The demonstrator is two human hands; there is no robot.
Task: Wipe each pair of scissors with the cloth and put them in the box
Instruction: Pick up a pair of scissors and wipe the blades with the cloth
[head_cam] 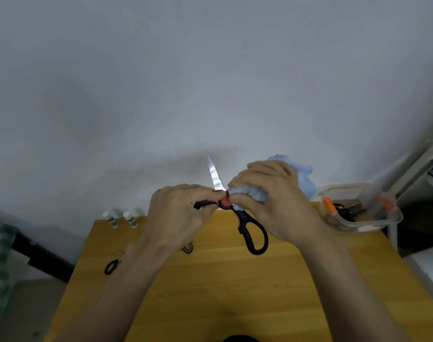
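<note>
Wiping the black-handled steel scissors [252, 233] (blades spread).
Your left hand [178, 213] grips one handle; right hand [272, 201] pinches pale blue cloth [250, 193] round a blade.

The black-handled scissors [252, 233] are held open above the worktop, one serrated blade pointing up and the other wrapped in the pale blue cloth [250, 193] by the red pivot. At the worktop's right far corner stands the clear plastic box [366, 224] with orange clips, dark scissors inside. Another small pair [112, 266] lies near the left edge.
</note>
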